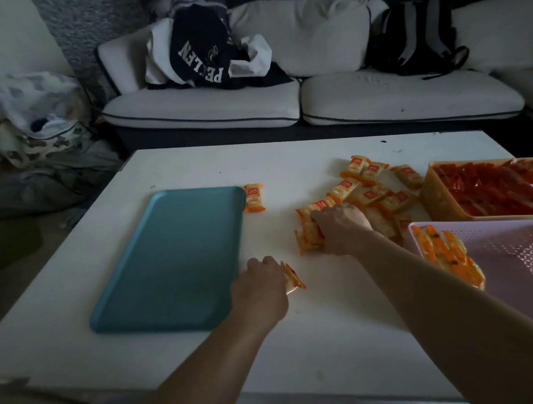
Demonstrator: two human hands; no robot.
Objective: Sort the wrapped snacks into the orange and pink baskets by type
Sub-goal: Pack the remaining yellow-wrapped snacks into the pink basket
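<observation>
Just right of the teal tray (168, 259), the left hand (260, 286) pinches one orange packet (293, 278). Farther right, the right hand (342, 228) grips a bunch of packets (308, 235), with the loose pile (370, 193) farther right still.

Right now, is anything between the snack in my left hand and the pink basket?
Yes. Your right forearm reaches across between that snack and the pink basket; nothing else visible does.

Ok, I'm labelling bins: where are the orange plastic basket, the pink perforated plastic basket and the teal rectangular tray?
Orange plastic basket (429, 198): head view, its left outer wall.
Pink perforated plastic basket (520, 247): head view, bare perforated inside.
Teal rectangular tray (174, 255): head view, centre of its floor.
</observation>
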